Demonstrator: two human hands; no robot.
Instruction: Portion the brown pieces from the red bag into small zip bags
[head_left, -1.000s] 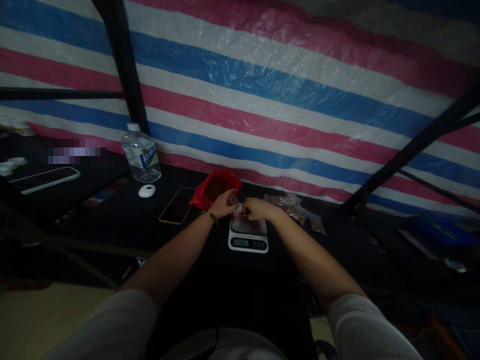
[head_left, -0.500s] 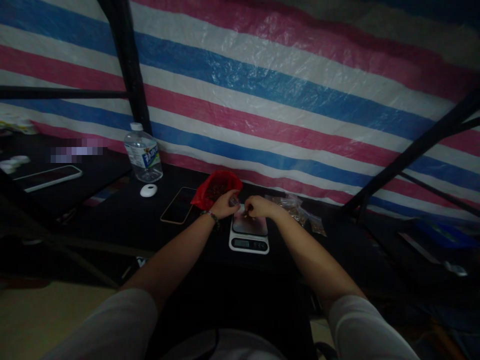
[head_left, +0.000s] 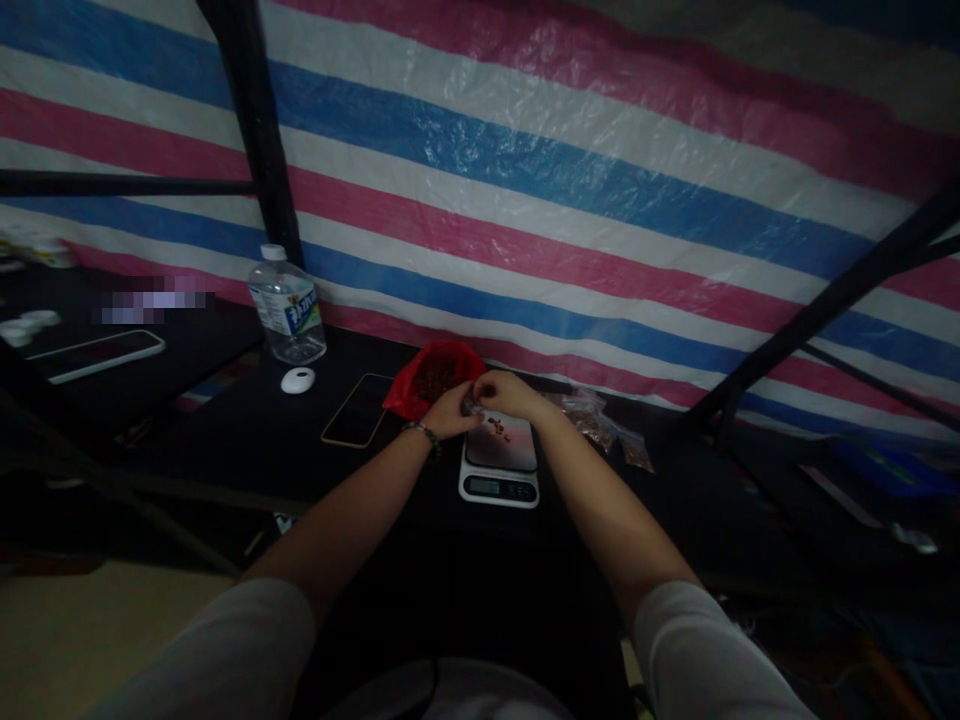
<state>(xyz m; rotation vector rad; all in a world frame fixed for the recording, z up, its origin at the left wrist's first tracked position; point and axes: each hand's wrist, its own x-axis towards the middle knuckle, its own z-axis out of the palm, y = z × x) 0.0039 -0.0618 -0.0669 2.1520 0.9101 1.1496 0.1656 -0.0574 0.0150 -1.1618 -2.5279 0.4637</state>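
A small white digital scale [head_left: 499,470] sits on the black table [head_left: 247,440], with a few small dark red pieces [head_left: 499,430] on its platform. Behind it stands an open red plastic bag [head_left: 431,385] holding dark bits. My left hand [head_left: 450,410] and my right hand [head_left: 502,393] meet just above the scale's far left corner. Between their fingers is a small clear bag [head_left: 471,405], gripped from both sides. My left wrist wears a bead bracelet [head_left: 424,433].
A water bottle [head_left: 287,308], a white puck-shaped object [head_left: 298,380] and a phone [head_left: 358,422] lie left of the red bag. Several filled clear bags [head_left: 600,420] lie right of the scale. Another phone [head_left: 94,355] rests far left. Black frame bars cross a striped tarp [head_left: 562,200].
My right hand has moved left and away from over the scale to join my left hand. A few dark red pieces now show on the scale platform.
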